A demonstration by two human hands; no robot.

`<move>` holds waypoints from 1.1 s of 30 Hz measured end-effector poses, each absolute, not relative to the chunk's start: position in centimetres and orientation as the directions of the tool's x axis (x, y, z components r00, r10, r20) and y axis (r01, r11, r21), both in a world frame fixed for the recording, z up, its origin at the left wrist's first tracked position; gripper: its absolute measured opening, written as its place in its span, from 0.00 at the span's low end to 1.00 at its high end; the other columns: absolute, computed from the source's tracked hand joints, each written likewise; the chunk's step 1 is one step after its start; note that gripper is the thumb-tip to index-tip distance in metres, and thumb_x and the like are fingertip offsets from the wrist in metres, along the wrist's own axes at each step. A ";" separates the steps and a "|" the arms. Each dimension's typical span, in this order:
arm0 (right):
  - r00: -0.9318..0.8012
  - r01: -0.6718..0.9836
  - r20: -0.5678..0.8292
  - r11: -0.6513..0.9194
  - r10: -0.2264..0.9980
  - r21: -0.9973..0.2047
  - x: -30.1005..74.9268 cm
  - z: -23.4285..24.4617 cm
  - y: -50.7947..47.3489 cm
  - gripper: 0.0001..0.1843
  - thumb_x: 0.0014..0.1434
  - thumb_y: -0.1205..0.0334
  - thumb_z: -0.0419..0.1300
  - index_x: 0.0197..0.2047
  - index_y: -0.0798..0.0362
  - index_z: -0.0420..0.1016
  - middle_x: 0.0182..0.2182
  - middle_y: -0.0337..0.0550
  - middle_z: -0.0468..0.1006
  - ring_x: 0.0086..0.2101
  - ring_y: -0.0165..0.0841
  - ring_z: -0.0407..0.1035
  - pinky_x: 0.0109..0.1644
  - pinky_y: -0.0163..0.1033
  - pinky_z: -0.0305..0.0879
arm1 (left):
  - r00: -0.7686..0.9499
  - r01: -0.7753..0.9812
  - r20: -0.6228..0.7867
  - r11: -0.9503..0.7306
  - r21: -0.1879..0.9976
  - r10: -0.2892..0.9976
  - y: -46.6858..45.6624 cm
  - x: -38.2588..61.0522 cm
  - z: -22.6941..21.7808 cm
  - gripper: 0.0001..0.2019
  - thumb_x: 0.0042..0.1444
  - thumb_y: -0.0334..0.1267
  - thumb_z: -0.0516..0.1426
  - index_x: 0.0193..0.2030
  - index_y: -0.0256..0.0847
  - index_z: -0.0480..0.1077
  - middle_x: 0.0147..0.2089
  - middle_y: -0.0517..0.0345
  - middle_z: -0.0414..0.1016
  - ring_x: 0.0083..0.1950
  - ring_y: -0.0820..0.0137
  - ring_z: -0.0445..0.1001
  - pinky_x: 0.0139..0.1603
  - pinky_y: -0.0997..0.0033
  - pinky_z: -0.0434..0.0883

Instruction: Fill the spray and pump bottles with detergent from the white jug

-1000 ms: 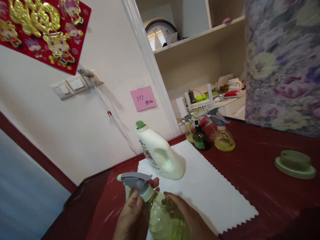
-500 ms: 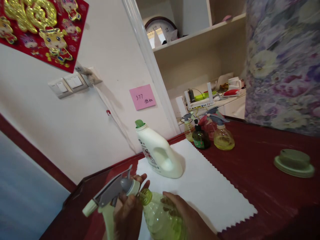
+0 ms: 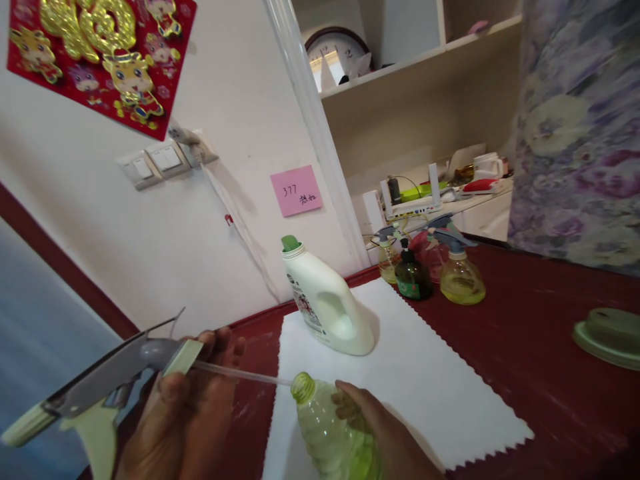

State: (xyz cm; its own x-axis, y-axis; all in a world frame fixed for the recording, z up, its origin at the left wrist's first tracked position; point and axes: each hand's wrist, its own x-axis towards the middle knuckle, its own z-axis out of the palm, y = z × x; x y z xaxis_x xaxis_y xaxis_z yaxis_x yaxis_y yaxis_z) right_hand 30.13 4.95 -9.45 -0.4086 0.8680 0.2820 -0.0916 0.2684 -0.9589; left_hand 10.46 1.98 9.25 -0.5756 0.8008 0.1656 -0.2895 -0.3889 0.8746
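Note:
My left hand (image 3: 183, 393) grips a grey and pale green trigger spray head (image 3: 120, 367) by its collar, off to the left of the bottle. A thin clear dip tube (image 3: 245, 375) runs from the collar to the bottle's mouth, its end at or just inside the opening. My right hand (image 3: 375, 423) is wrapped around a clear yellow-green spray bottle (image 3: 325, 427), which is tilted a little to the left. Behind the bottle a cream detergent jug (image 3: 325, 303) stands uncapped, with a green spout in its neck.
A white scalloped mat (image 3: 425, 393) lies on the dark red table (image 3: 540, 307). At the back stand a yellow spray bottle (image 3: 463, 280), a dark green pump bottle (image 3: 413, 273) and others. A pale green lid (image 3: 610, 337) lies at the right.
My left hand has drawn the spray head left, away from the bottle, so a long stretch of dip tube now shows. My right hand still holds the bottle.

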 end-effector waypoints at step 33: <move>-0.390 -0.041 0.221 0.223 0.894 -0.974 30.8 -8.6 3.8 0.56 0.41 0.55 0.73 0.72 0.51 0.58 0.64 0.56 0.70 0.61 0.49 0.69 0.66 0.52 0.63 | -0.264 0.920 0.135 0.208 0.331 0.955 8.8 -11.8 -1.2 0.13 0.42 0.43 0.60 0.37 0.44 0.74 0.32 0.56 0.81 0.37 0.54 0.78 0.39 0.65 0.67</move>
State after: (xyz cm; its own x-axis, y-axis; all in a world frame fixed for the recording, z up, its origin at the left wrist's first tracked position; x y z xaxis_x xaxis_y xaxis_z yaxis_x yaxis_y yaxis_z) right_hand 30.84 3.78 -8.64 -0.3897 0.8940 0.2212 -0.0407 0.2232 -0.9739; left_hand -11.81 8.82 -1.19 -0.2645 0.9550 0.1345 0.9204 0.2083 0.3308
